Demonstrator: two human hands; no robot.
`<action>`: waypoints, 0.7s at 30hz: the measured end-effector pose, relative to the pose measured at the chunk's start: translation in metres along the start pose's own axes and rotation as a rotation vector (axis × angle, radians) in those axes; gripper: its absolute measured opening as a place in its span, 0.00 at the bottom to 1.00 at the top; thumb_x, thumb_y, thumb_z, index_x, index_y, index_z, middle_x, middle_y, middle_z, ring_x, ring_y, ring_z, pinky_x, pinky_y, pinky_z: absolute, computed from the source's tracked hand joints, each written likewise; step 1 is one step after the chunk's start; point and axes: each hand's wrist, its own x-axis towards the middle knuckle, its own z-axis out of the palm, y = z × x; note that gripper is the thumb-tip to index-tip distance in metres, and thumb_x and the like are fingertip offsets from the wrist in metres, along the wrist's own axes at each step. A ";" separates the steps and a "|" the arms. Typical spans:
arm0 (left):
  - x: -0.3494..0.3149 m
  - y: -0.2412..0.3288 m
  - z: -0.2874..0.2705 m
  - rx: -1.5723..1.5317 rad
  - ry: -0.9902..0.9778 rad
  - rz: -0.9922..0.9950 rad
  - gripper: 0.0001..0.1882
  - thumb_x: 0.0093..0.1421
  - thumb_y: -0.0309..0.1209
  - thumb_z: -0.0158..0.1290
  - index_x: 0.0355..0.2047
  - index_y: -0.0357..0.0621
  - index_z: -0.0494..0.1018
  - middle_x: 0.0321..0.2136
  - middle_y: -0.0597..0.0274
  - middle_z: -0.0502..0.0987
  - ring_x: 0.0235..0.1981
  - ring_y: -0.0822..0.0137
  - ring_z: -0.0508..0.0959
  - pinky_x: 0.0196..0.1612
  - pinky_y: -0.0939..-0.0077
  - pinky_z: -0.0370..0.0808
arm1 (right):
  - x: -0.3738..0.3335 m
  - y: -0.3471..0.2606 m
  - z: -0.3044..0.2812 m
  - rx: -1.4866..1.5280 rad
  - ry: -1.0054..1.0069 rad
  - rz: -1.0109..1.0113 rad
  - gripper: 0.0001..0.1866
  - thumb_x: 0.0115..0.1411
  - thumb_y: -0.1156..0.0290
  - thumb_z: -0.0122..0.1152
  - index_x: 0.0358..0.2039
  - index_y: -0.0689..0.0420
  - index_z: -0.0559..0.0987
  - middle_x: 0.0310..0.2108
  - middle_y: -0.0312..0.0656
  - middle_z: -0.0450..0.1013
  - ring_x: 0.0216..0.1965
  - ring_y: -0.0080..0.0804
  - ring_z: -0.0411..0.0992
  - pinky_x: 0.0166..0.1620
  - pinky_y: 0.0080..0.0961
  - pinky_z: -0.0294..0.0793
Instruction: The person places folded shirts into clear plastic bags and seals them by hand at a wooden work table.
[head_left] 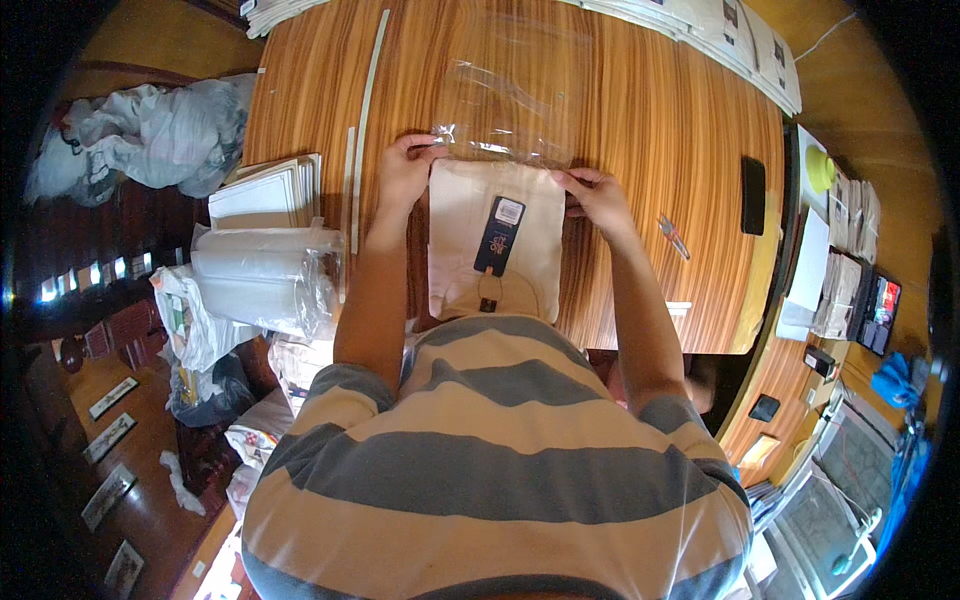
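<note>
A folded cream cloth garment (450,230) lies flat on the wood-grain table in front of me. On it rests a dark hang tag (497,240) with a white sticker, and a thin cord loops toward a small dark piece near my body. Just beyond the cloth is a clear plastic bag (510,105), its near edge meeting the cloth's far edge. My left hand (403,178) pinches the bag's near left corner, close to the cloth's corner. At the far right corner, my right hand (598,198) is closed on the garment, thumb on its edge.
Small snips (674,238) and a black phone (752,195) lie to the right. On the left are stacked white sheets (265,195) and a pile of clear plastic bags (265,275). Folded white packs (720,35) line the far edge. A long pale strip (370,95) runs along the tabletop.
</note>
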 end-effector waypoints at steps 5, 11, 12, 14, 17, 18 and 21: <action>-0.015 0.012 0.006 -0.102 0.050 -0.132 0.14 0.60 0.28 0.69 0.43 0.33 0.82 0.33 0.55 0.86 0.36 0.69 0.85 0.39 0.74 0.81 | 0.007 0.012 -0.005 -0.142 -0.044 -0.081 0.19 0.63 0.56 0.76 0.44 0.59 0.86 0.32 0.34 0.82 0.29 0.21 0.79 0.33 0.22 0.81; -0.001 0.003 0.008 0.222 0.028 -0.128 0.18 0.62 0.26 0.65 0.51 0.34 0.77 0.40 0.51 0.86 0.37 0.68 0.84 0.37 0.75 0.79 | 0.001 0.008 0.001 -0.218 -0.011 -0.141 0.19 0.63 0.56 0.76 0.44 0.58 0.87 0.33 0.32 0.82 0.30 0.18 0.78 0.32 0.19 0.78; 0.002 -0.007 0.004 0.141 0.016 -0.138 0.17 0.64 0.23 0.61 0.53 0.35 0.75 0.42 0.50 0.86 0.36 0.69 0.83 0.36 0.75 0.79 | 0.006 0.014 0.000 -0.244 -0.007 -0.178 0.19 0.63 0.56 0.76 0.44 0.58 0.87 0.33 0.32 0.82 0.31 0.18 0.78 0.32 0.19 0.78; 0.002 -0.014 -0.002 0.046 -0.033 -0.142 0.16 0.68 0.21 0.57 0.55 0.36 0.73 0.44 0.50 0.87 0.38 0.69 0.83 0.37 0.76 0.79 | 0.004 0.018 0.001 -0.237 -0.001 -0.210 0.18 0.63 0.56 0.76 0.44 0.57 0.87 0.33 0.31 0.82 0.31 0.18 0.78 0.32 0.18 0.77; -0.007 -0.003 -0.008 -0.052 -0.106 -0.129 0.19 0.67 0.21 0.57 0.58 0.37 0.71 0.46 0.50 0.86 0.43 0.67 0.84 0.40 0.75 0.80 | -0.002 0.012 0.006 -0.183 0.007 -0.218 0.19 0.63 0.55 0.76 0.44 0.57 0.87 0.33 0.31 0.82 0.31 0.17 0.77 0.32 0.19 0.77; -0.012 0.007 -0.007 -0.112 -0.112 -0.135 0.22 0.65 0.22 0.59 0.59 0.36 0.70 0.46 0.48 0.85 0.44 0.66 0.84 0.40 0.74 0.80 | 0.002 0.015 0.004 -0.188 0.016 -0.224 0.19 0.63 0.55 0.76 0.44 0.57 0.87 0.33 0.31 0.82 0.32 0.17 0.77 0.32 0.19 0.78; -0.026 0.056 0.001 -0.246 -0.075 -0.334 0.22 0.64 0.25 0.63 0.57 0.36 0.72 0.45 0.48 0.85 0.44 0.65 0.85 0.41 0.74 0.81 | 0.008 0.021 -0.001 -0.248 0.030 -0.212 0.19 0.63 0.55 0.76 0.45 0.58 0.87 0.33 0.31 0.82 0.32 0.17 0.77 0.32 0.19 0.78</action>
